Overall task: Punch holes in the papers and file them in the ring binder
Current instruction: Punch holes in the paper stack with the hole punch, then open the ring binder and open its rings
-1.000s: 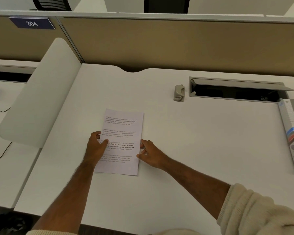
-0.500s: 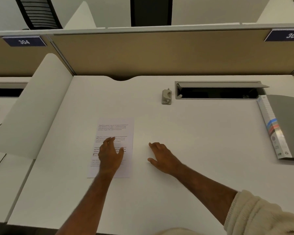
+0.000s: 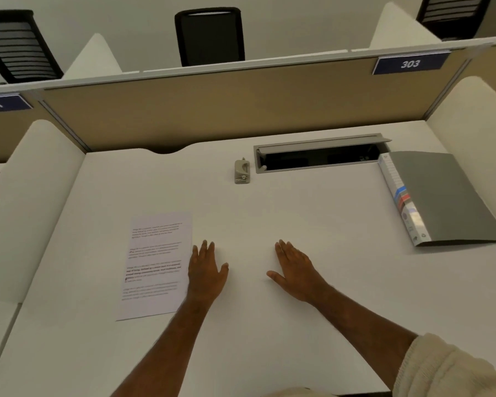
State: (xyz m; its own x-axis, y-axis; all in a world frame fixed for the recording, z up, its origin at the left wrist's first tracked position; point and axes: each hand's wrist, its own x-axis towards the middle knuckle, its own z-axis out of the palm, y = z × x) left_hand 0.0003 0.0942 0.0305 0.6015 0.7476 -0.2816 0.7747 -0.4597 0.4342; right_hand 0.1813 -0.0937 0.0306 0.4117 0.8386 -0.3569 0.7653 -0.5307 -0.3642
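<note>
1. One paper (image 3: pixel 155 265) lies flat, printed side up, on the left of the white worktop (image 3: pixel 269 339).
2. Left hand (image 3: pixel 206 272) rests palm down just beside the paper's right edge, fingers spread, holding nothing.
3. Right hand (image 3: pixel 294 270) lies flat near the middle, apart from the left, fingers extended, empty.
4. Punch (image 3: pixel 242 171) stands farther back, by the open cable tray (image 3: pixel 318 159).
5. Binder (image 3: pixel 438 196) lies closed at far right.

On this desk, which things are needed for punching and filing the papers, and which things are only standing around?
Needed for the job:
papers, left of both hands
hole punch, at the back of the desk
ring binder, closed, at the right

Only standing around:
cable tray, lid open
number sign 303
black chair behind the partition
</note>
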